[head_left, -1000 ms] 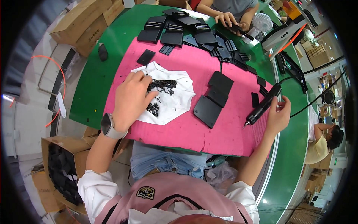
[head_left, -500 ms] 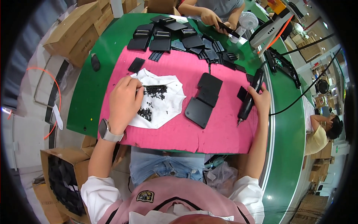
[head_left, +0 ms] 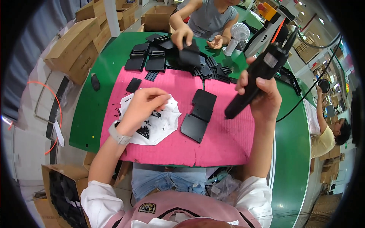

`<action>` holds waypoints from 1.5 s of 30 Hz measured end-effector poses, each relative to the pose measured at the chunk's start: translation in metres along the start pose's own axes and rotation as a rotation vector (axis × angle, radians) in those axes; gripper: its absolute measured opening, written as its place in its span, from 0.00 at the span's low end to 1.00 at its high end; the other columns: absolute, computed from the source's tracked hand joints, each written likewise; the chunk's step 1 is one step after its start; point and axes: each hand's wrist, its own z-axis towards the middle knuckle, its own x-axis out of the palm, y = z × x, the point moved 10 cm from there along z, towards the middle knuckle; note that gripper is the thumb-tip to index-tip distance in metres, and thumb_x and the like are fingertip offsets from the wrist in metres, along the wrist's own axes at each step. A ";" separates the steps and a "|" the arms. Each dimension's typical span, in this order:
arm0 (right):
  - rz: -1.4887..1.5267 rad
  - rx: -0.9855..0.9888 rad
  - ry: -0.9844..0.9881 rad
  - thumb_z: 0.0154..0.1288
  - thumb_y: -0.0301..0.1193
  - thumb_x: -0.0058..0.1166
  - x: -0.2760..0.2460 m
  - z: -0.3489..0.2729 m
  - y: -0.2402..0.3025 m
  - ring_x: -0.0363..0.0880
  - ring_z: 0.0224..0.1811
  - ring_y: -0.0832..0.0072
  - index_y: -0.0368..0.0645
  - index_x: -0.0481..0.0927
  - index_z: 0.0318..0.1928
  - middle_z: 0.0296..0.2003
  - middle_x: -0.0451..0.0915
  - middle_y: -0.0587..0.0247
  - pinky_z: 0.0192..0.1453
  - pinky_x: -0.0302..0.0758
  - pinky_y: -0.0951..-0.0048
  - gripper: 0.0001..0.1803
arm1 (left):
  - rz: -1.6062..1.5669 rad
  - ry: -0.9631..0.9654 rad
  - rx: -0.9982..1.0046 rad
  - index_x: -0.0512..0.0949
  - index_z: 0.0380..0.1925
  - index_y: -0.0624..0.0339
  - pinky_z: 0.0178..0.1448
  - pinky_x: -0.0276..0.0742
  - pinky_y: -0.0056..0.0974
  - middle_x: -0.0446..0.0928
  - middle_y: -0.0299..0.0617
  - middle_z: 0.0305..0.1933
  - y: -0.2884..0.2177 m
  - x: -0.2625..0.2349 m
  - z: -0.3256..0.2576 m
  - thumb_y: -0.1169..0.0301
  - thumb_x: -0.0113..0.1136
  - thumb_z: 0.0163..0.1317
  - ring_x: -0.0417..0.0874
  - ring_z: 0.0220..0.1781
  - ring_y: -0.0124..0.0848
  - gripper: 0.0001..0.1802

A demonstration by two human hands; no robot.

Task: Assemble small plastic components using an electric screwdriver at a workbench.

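Note:
My right hand (head_left: 262, 91) grips a black electric screwdriver (head_left: 258, 76), held tilted with its tip pointing down over the pink mat (head_left: 224, 144). My left hand (head_left: 142, 106) hovers over a white sheet (head_left: 165, 125) strewn with small black screws (head_left: 143, 132); its fingertips are pinched together, and whether a screw sits between them is too small to tell. A hinged black plastic part (head_left: 198, 116) lies on the mat between my hands.
Stacks of black plastic parts (head_left: 152, 57) cover the far side of the green table (head_left: 91, 114). A person opposite handles one such part (head_left: 188, 53). A small white fan (head_left: 238, 34), cardboard boxes (head_left: 74, 45) at left, another person at right.
My right hand has lifted the screwdriver up from the mat's right edge toward the middle. My left hand has stayed at the screws, fingers now pinched.

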 end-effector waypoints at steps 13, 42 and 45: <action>0.314 -0.388 0.313 0.66 0.49 0.47 0.041 -0.007 0.035 0.65 0.15 0.80 0.42 0.64 0.56 0.19 0.66 0.72 0.32 0.67 0.72 0.28 | -0.489 0.156 -0.166 0.78 0.38 0.66 0.36 0.74 0.25 0.79 0.38 0.32 0.025 0.086 0.004 0.68 0.58 0.65 0.78 0.31 0.22 0.11; 0.433 -0.303 0.254 0.63 0.33 0.43 0.036 0.004 0.000 0.62 0.13 0.74 0.38 0.65 0.48 0.16 0.66 0.60 0.20 0.64 0.73 0.16 | -0.185 0.208 -0.091 0.62 0.56 0.66 0.35 0.72 0.27 0.75 0.37 0.27 0.022 0.078 -0.001 0.76 0.61 0.58 0.76 0.28 0.23 0.27; 0.175 -0.228 0.286 0.65 0.41 0.43 0.036 0.006 -0.011 0.64 0.15 0.78 0.43 0.67 0.49 0.19 0.67 0.68 0.30 0.66 0.72 0.18 | 0.002 0.108 -0.027 0.66 0.52 0.67 0.33 0.72 0.27 0.75 0.36 0.25 0.025 0.063 0.007 0.76 0.60 0.58 0.75 0.27 0.21 0.22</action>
